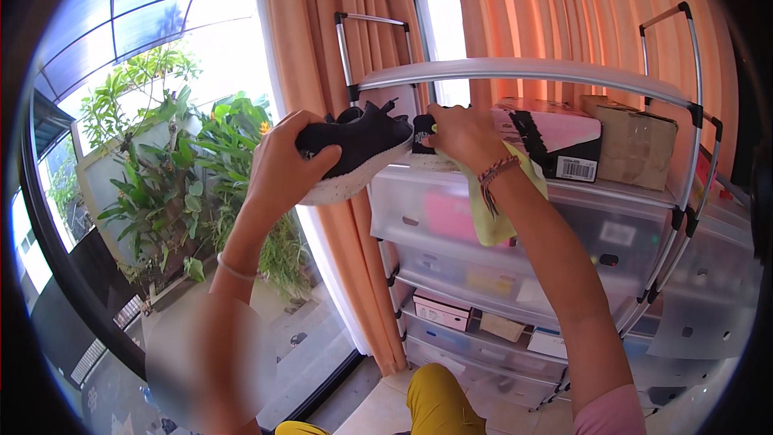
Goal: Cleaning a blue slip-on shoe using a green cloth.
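My left hand (294, 157) is wrapped round a black sneaker (362, 145) with a thick pale speckled sole, lifted in front of the rack's upper shelf. Beside its toe, my right hand (465, 135) grips a second black shoe (422, 130), also pale-soled and mostly hidden behind the fingers. A yellow-green cloth (495, 217) hangs below my right hand; whether the fingers hold it too is hidden. The second shoe is level with the shelf, and I cannot tell whether it rests there.
A pink-and-black shoebox (547, 133) and a brown cardboard box (628, 141) stand on the shelf. Translucent flip-front compartments (515, 266) fill the rack below, with more boxes inside. Orange curtains (555, 16) hang behind. Glass and garden plants (161, 177) are on the left.
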Tool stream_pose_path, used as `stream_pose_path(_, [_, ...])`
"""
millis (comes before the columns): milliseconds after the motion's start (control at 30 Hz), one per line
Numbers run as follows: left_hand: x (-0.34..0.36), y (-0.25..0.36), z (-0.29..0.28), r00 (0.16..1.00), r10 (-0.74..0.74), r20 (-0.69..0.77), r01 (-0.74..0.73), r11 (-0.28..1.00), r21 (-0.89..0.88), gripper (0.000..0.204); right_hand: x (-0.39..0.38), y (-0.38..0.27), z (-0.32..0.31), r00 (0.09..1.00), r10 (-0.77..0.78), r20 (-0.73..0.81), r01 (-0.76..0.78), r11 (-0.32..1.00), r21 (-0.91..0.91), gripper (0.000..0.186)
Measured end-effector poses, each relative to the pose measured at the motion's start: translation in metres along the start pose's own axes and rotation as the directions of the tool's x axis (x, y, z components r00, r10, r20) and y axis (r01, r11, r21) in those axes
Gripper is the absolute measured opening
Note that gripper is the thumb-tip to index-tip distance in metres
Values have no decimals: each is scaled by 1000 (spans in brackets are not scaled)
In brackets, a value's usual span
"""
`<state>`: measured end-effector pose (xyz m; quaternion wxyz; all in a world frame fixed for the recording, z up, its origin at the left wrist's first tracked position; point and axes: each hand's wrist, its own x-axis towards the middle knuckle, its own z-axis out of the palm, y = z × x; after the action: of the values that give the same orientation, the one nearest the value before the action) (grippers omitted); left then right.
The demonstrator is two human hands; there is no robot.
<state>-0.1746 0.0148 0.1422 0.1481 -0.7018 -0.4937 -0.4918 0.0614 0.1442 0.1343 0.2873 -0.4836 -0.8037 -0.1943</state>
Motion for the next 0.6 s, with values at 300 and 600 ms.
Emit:
stream_pose_path(300, [-139,2,-60,992,4,-130,-26,986,-164,26,-76,-66,43,987,147,72,-71,-12,997,48])
stream_pose_path(600, [-282,-16,-74,999,-2,41,4,1000,-26,27,-183,-98,162,687,-562,460,-721,-607,335,33])
